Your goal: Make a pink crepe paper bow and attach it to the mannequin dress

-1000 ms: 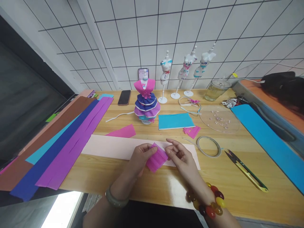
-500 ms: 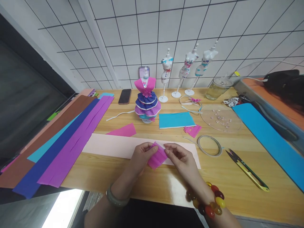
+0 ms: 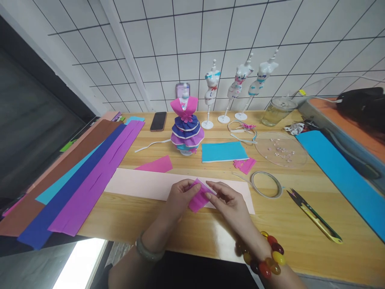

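Observation:
A small piece of magenta crepe paper (image 3: 197,200) with a white strip along its upper right edge is held up over a long pale pink paper strip (image 3: 135,184). My left hand (image 3: 179,197) pinches its left side between thumb and fingers. On the other side, my right hand (image 3: 230,200) has thumb and fingertips closed at the white-edged corner; the exact grip there is partly hidden. Behind my hands stands a small dress form in a layered pink, blue and purple paper dress (image 3: 187,128). To the right lie a roll of tape (image 3: 253,185) and thread snips (image 3: 314,216).
Several coloured paper strips (image 3: 99,172) lie on the left. A folded blue paper (image 3: 224,152), pink scraps (image 3: 245,165) and a clear plate of beads (image 3: 281,149) lie further back. Bare white dress forms (image 3: 212,90), a phone (image 3: 158,121) and a cup (image 3: 278,111) stand or lie near the wall.
My right hand has closed from loosely spread fingers onto the white-edged corner, and its thumb has shifted left over the paper. My left hand keeps its pinch. The view has shifted slightly.

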Tool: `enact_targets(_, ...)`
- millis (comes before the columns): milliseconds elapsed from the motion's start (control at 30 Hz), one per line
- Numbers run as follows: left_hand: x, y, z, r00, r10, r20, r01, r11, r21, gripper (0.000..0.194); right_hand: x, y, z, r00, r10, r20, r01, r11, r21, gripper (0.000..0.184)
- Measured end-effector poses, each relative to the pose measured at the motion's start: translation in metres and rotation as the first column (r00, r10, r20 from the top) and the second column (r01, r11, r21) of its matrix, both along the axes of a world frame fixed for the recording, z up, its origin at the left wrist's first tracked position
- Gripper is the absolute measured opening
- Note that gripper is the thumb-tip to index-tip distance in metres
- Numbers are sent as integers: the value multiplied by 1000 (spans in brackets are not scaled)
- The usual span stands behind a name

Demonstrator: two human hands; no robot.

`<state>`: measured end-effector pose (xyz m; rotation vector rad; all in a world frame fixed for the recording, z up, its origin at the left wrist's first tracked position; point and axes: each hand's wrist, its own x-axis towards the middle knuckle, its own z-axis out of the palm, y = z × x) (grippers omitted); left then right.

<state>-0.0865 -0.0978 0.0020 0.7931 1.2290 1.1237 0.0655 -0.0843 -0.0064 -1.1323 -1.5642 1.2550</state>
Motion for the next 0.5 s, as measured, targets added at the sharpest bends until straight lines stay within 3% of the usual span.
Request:
enact_targets(267, 0, -1, 6, 999, 10, 51, -9, 1000, -19, 19, -1, 1, 0, 999, 20, 48, -25, 993, 114, 31)
enact_targets(500, 1, 2, 7, 976, 140, 166, -129, 989, -75, 19, -2, -3, -3, 1000, -12, -20, 13, 1000, 25, 42)
